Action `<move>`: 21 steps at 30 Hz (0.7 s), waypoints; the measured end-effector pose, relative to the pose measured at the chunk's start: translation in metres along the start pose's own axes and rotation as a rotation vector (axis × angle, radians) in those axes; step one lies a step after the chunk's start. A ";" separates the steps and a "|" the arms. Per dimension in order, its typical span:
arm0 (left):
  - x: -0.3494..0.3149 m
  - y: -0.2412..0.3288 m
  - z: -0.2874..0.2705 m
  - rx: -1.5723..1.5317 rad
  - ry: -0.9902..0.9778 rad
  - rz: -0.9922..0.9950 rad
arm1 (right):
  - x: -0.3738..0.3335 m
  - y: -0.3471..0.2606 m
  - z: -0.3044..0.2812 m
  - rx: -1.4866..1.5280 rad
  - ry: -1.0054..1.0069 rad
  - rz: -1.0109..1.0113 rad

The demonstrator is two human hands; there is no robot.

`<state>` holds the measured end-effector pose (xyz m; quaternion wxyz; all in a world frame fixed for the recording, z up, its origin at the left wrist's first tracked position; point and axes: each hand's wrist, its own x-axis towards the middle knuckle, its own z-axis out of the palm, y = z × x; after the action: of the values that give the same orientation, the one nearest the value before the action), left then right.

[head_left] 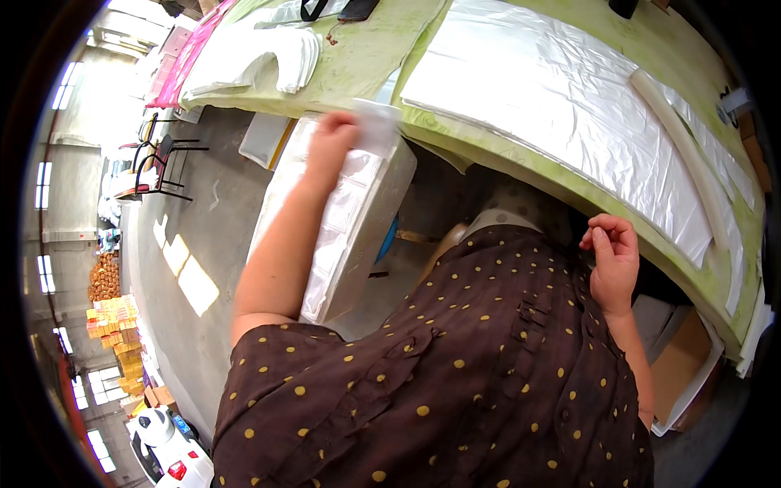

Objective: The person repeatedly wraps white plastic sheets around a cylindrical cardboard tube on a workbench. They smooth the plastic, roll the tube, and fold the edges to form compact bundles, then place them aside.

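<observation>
My left hand, smeared by motion, is closed on a clear plastic bag, also blurred. Both are over the far end of a long white box at the table's left side. Flat, shiny clear packets lie in a row in this box. At the table's near edge on the right, my right hand has its fingers loosely curled toward the thumb, and nothing shows in them. A broad stack of silvery-white plastic sheets lies on the table beyond it.
A green cloth covers the table. On it are folded white sheets, a dark phone and a long pale tube. Below right stands an open cardboard box. Chairs and a white car are off left.
</observation>
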<state>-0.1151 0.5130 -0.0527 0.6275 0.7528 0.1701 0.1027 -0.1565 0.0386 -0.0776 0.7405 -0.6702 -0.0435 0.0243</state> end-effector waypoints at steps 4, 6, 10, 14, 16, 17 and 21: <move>0.041 0.004 -0.094 0.224 0.356 -0.134 | 0.002 0.001 0.002 0.013 -0.052 0.014; 0.057 -0.016 -0.131 0.360 0.359 -0.214 | 0.003 0.002 0.003 0.008 -0.066 0.027; 0.065 -0.048 -0.134 0.578 0.346 -0.285 | 0.005 0.001 0.005 0.026 -0.085 0.061; 0.058 -0.053 -0.114 0.651 0.297 -0.261 | 0.003 -0.003 0.005 0.029 -0.050 0.070; 0.055 -0.055 -0.116 0.699 0.308 -0.259 | 0.004 -0.007 0.003 0.008 -0.026 0.043; 0.052 -0.054 -0.114 0.722 0.314 -0.258 | 0.005 -0.010 0.000 -0.015 -0.012 0.016; 0.047 -0.043 -0.105 0.900 0.343 -0.217 | 0.009 -0.022 -0.021 -0.084 0.098 -0.095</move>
<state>-0.1161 0.6336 -0.0773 0.2102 0.8994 0.3758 0.0758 -0.1463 0.0164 -0.0571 0.7132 -0.6983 -0.0398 -0.0458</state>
